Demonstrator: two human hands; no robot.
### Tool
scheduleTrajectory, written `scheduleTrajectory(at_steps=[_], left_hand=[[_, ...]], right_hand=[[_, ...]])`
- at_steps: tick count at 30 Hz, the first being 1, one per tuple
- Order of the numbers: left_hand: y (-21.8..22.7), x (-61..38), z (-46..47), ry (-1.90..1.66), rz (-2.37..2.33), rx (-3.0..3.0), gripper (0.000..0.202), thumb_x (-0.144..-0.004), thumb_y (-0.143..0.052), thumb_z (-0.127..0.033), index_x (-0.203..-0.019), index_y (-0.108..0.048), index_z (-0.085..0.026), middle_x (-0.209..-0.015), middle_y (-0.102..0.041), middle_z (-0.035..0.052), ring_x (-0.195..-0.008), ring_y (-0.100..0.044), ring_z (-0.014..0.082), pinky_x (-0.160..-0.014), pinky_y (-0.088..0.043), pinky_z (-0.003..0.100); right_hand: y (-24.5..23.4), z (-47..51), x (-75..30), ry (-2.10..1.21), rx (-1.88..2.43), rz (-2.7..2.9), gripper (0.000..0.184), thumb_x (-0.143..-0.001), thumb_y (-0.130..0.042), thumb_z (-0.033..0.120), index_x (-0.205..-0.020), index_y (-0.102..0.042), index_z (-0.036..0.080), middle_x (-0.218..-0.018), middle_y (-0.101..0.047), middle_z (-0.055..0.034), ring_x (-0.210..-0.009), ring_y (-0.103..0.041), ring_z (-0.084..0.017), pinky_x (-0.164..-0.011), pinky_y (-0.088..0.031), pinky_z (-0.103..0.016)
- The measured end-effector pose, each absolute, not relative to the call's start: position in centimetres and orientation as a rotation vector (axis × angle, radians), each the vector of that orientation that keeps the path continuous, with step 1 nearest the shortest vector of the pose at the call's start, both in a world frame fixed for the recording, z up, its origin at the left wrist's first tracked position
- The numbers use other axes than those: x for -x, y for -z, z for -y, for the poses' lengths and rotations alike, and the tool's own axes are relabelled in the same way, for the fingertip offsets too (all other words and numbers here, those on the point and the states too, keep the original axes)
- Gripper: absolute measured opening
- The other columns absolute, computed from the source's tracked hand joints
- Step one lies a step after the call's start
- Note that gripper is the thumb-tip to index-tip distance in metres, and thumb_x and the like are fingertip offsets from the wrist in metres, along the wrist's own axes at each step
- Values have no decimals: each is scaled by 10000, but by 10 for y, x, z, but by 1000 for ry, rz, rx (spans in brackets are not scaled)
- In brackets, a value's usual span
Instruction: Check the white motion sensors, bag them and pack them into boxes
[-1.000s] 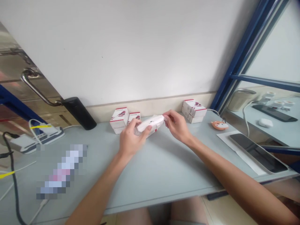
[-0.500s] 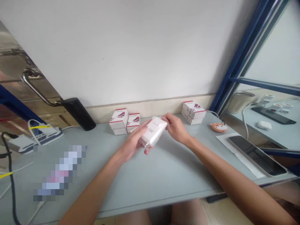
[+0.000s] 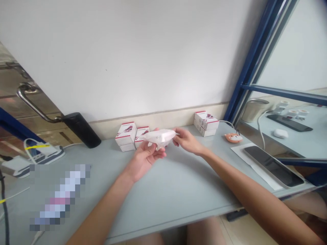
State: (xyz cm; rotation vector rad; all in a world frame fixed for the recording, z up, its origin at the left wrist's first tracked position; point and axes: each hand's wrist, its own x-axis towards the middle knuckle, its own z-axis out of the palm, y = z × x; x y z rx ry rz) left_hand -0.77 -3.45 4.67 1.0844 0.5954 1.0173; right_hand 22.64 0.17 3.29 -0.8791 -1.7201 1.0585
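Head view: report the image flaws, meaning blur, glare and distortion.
Head view: the wide lens tilts and stretches the grey desk toward the corners; a pixelated block hides whatever lies at lower left; the white wrapped item between the left hand and right hand is washed out by glare, its edges soft; shadows are faint.

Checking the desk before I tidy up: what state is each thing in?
White wrapped packet: held, tilted slightly.
Left hand: palm up, cradling the packet.
Right hand: fingertips at the packet's end.
Red-and-white boxes: closed, stacked.
Phone: screen dark, lying on white paper.
Orange fox-shaped case: lying flat.
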Motion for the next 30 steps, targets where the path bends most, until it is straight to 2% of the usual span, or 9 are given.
scheduleTrajectory(at_steps=[3, 6, 9, 13, 17, 20, 24, 27, 30], left_hand=[[-46, 5, 30, -1124, -683, -1130, 348, -826, -840, -516, -853, -645, -229, -693, -656, -25, -583, -620, 127, -654, -501, 296], [-48, 5, 28, -1142, -758, -1245, 515, -798, -787, -682, -760, -572, -215, -608, -601, -37, -498, -564, 118, -531, -410, 273], [-52, 6, 31, -1158, -862, -1348, 633, -829, -627, -821, -676, -548, -211, -502, -550, -18, -448, -545, 133, -481, -345, 276], [-54, 7, 32, -1137, -1025, -1385, 718, -901, -486, -835, -539, -456, -216, -381, -462, -7, -374, -492, 119, -486, -361, 274], [-55, 13, 28, -925, -1141, -1318, 681, -894, -479, -843, -636, -534, -216, -350, -365, -56, -303, -355, 102, -406, -266, 253], [-57, 17, 26, -805, -1152, -1282, 654, -882, -495, -846, -735, -573, -213, -387, -313, -87, -324, -258, 79, -398, -186, 234], [-61, 14, 29, -826, -1168, -1321, 641, -856, -565, -830, -686, -474, -219, -472, -276, -92, -402, -220, 66, -427, -148, 235], [-60, 10, 30, -855, -1177, -1332, 633, -833, -624, -808, -684, -436, -222, -540, -270, -88, -457, -227, 70, -454, -152, 235], [-54, 7, 29, -856, -1177, -1426, 596, -866, -593, -792, -757, -546, -208, -562, -309, -75, -481, -275, 87, -473, -205, 239]], right_hand=[[-29, -2, -223, -860, 921, 1815, 112, -906, -607, 294, -845, -618, 201, -899, -585, -24, -783, -547, -155, -722, -443, -297], [-26, 2, -216, -741, 907, 1897, 81, -887, -609, 239, -817, -624, 203, -1026, -589, -47, -836, -568, -159, -750, -461, -300], [-23, 8, -211, -608, 963, 1934, 141, -834, -683, 219, -844, -542, 224, -980, -590, -18, -794, -564, -153, -705, -455, -293], [-15, 11, -209, -272, 986, 1961, 402, -838, -746, 275, -1164, -513, 251, -1144, -576, -58, -771, -592, -155, -643, -495, -303], [-10, 14, -207, 136, 699, 2100, 763, -912, -743, 378, -1529, -295, 350, -1489, -388, -160, -1109, -660, -268, -835, -610, -439], [-15, 21, -203, 185, 670, 2214, 908, -898, -762, 442, -1617, -209, 399, -1655, -234, -170, -1385, -533, -374, -991, -590, -542], [-25, 30, -199, 196, 679, 2355, 1021, -843, -792, 342, -1661, -184, 408, -1766, -32, -114, -1580, -273, -432, -1129, -489, -619], [-26, 31, -198, 191, 706, 2423, 992, -810, -806, 270, -1645, -283, 385, -1775, -56, -88, -1607, -192, -433, -1216, -381, -646], [-25, 28, -200, 137, 751, 2418, 889, -809, -820, 306, -1592, -403, 367, -1726, -212, -118, -1565, -293, -435, -1181, -432, -628]])
